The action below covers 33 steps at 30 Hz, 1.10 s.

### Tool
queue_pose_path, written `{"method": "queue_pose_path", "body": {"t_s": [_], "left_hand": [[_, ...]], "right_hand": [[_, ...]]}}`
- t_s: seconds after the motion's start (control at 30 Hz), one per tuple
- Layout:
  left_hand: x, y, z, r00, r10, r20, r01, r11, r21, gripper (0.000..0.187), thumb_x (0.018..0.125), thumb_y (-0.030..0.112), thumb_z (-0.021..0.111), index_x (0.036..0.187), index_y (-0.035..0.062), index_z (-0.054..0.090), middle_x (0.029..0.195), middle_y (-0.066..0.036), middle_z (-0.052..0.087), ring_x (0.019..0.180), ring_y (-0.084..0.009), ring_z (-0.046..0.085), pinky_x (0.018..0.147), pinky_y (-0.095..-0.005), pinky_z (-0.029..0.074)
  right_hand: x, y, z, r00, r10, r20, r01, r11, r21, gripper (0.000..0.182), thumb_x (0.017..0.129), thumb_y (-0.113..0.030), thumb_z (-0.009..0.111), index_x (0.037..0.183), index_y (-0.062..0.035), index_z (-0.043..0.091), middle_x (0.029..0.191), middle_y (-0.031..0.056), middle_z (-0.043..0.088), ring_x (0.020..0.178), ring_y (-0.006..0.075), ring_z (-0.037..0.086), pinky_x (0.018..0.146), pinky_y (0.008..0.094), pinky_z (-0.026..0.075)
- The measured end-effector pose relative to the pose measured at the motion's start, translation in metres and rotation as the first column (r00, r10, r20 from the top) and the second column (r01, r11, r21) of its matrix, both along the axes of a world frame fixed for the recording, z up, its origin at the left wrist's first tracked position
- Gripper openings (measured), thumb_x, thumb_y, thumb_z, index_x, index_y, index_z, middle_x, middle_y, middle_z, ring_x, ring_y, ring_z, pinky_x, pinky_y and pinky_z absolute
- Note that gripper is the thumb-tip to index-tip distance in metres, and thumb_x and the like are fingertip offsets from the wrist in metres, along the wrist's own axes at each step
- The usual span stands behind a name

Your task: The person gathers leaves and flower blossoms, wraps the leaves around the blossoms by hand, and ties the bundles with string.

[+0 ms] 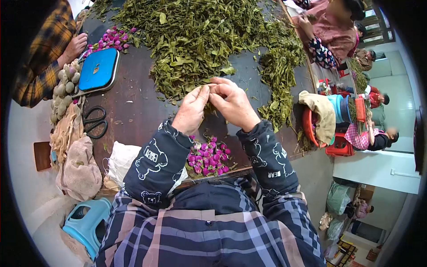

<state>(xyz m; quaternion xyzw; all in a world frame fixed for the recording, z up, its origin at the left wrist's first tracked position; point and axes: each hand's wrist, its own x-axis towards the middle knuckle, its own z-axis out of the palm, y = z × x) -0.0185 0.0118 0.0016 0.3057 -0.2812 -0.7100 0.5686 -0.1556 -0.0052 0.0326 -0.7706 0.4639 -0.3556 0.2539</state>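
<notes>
My left hand and my right hand meet over the dark table, at the near edge of a large heap of green leaves. The fingertips of both are pinched together around something small and leaf-like, mostly hidden by the fingers. Between my forearms, close to the table's front edge, lies a small pile of magenta flower heads. A narrower strip of leaves runs down the right side of the table.
Black scissors, a blue scale and more magenta flowers lie left. Cloths hang at the left edge. A co-worker's hand is upper left; other people sit right, beyond a red basin.
</notes>
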Motion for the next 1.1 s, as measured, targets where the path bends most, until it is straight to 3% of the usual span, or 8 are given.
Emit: {"method": "queue_pose_path", "body": {"t_s": [0.03,0.2,0.27,0.33,0.53,0.87,1.0,1.1], "left_hand": [[0.002,-0.001,-0.001,1.0,0.006,-0.003,-0.006,1.0,-0.002,0.025,0.105,0.025,0.048,0.101,0.0048,0.062,0.082,-0.001,0.059,0.072,-0.008,0.054,0.062,-0.0204,0.044],[0.016,-0.005,-0.013,0.999,-0.008,0.044,0.0,0.984,0.179,0.023,0.105,0.024,0.049,0.105,0.0047,0.061,0.077,0.0,0.056,0.063,-0.0056,0.049,0.056,-0.0191,0.042],[0.017,-0.006,-0.013,0.998,0.011,0.055,-0.019,0.987,0.162,0.022,0.105,0.024,0.049,0.106,0.0053,0.061,0.076,0.0,0.055,0.063,-0.0051,0.048,0.055,-0.0184,0.041],[0.016,-0.007,-0.012,0.998,0.022,0.065,-0.031,0.989,0.145,0.021,0.105,0.024,0.05,0.107,0.0059,0.061,0.075,0.001,0.054,0.062,-0.0046,0.047,0.054,-0.0176,0.039],[0.018,-0.008,-0.017,0.995,0.052,0.082,-0.056,0.998,0.041,0.019,0.104,0.023,0.051,0.107,0.0067,0.061,0.076,0.0,0.056,0.062,-0.005,0.047,0.054,-0.0188,0.04],[0.015,-0.003,-0.001,0.991,0.006,0.135,-0.025,0.99,0.142,0.018,0.103,0.024,0.055,0.104,0.0069,0.06,0.08,-0.003,0.06,0.061,-0.0054,0.048,0.055,-0.0204,0.041],[0.015,-0.003,0.001,0.996,0.003,0.085,-0.021,0.976,0.215,0.019,0.102,0.025,0.055,0.103,0.007,0.06,0.078,-0.002,0.059,0.06,-0.0057,0.047,0.054,-0.0206,0.042],[0.018,-0.005,-0.007,0.988,0.024,0.15,-0.053,0.981,0.187,0.019,0.102,0.026,0.056,0.102,0.007,0.06,0.078,-0.001,0.058,0.059,-0.0055,0.047,0.054,-0.02,0.041]], "right_hand": [[-0.002,-0.003,0.003,1.0,0.006,-0.003,-0.006,1.0,-0.002,0.014,0.089,-0.013,0.06,0.093,-0.0035,0.07,0.106,0.0139,0.068,0.086,0.0256,0.063,0.075,0.0309,0.05],[-0.02,-0.038,0.01,0.988,-0.119,0.098,0.062,0.89,0.451,0.021,0.092,-0.019,0.058,0.1,-0.0038,0.07,0.111,0.019,0.066,0.092,0.0305,0.063,0.077,0.0356,0.052],[-0.021,-0.058,-0.02,0.913,-0.336,-0.23,0.376,0.912,0.163,0.023,0.09,-0.023,0.059,0.096,-0.0025,0.068,0.106,0.0171,0.067,0.091,0.0336,0.064,0.077,0.0395,0.052],[-0.022,-0.07,-0.047,0.677,-0.588,-0.442,0.556,0.803,-0.215,0.026,0.088,-0.026,0.059,0.091,-0.0012,0.065,0.101,0.0152,0.068,0.089,0.0366,0.064,0.076,0.0434,0.053],[-0.01,-0.073,-0.067,0.66,-0.522,-0.54,0.377,0.852,-0.363,0.028,0.088,-0.029,0.057,0.095,-0.0031,0.064,0.086,0.0141,0.068,0.078,0.0375,0.065,0.071,0.0455,0.053],[-0.062,-0.007,-0.046,0.641,-0.458,-0.616,0.578,0.816,-0.006,0.024,0.087,-0.03,0.058,0.092,-0.0074,0.065,0.08,0.016,0.068,0.072,0.0384,0.063,0.067,0.0467,0.051],[-0.087,0.013,-0.038,0.866,-0.214,-0.453,0.392,0.851,0.349,0.028,0.088,-0.033,0.058,0.095,-0.0071,0.065,0.08,0.016,0.068,0.075,0.0392,0.064,0.067,0.0469,0.052],[-0.092,0.022,-0.024,0.855,-0.191,-0.483,0.386,0.856,0.345,0.031,0.087,-0.032,0.061,0.095,-0.0033,0.066,0.079,0.0137,0.069,0.072,0.0344,0.064,0.067,0.0428,0.051]]}}
